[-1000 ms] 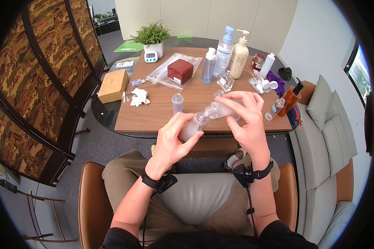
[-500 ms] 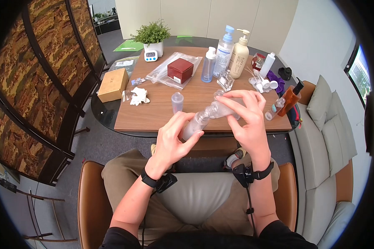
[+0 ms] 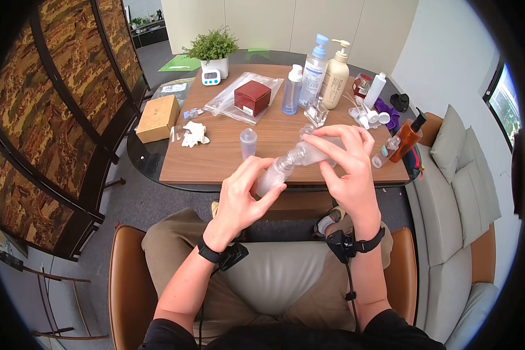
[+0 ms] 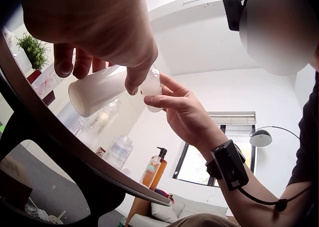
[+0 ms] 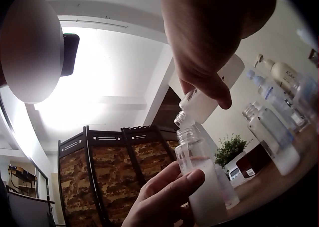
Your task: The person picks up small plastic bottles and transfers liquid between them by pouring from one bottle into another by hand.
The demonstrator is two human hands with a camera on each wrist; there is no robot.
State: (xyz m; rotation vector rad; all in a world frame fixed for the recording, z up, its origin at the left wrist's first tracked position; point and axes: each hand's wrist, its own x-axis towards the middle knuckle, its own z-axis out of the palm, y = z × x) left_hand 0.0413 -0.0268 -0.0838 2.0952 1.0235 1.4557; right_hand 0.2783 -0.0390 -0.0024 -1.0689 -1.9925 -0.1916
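My left hand [image 3: 242, 195] grips a clear bottle [image 5: 207, 197] with cloudy white liquid inside, its open neck leaning to the right. Thumb and fingers of my right hand [image 3: 351, 166] pinch a frosted translucent bottle [image 5: 199, 106], tipped so that its threaded neck points down and left. The two bottle mouths meet, the tipped one right at the upright neck. Just beyond my left hand stands a small capless translucent bottle [image 3: 248, 143]. Behind my right fingers is another clear bottle [image 5: 271, 137] with whitish liquid at its bottom.
On the wooden table [image 3: 216, 169] are a dark red box [image 3: 252, 98], crumpled tissue [image 3: 195, 134] and a cardboard box [image 3: 157, 118] at left. Tall pump bottles [image 3: 335, 79] stand at the back. An amber pump bottle [image 3: 408, 140] stands by the right edge.
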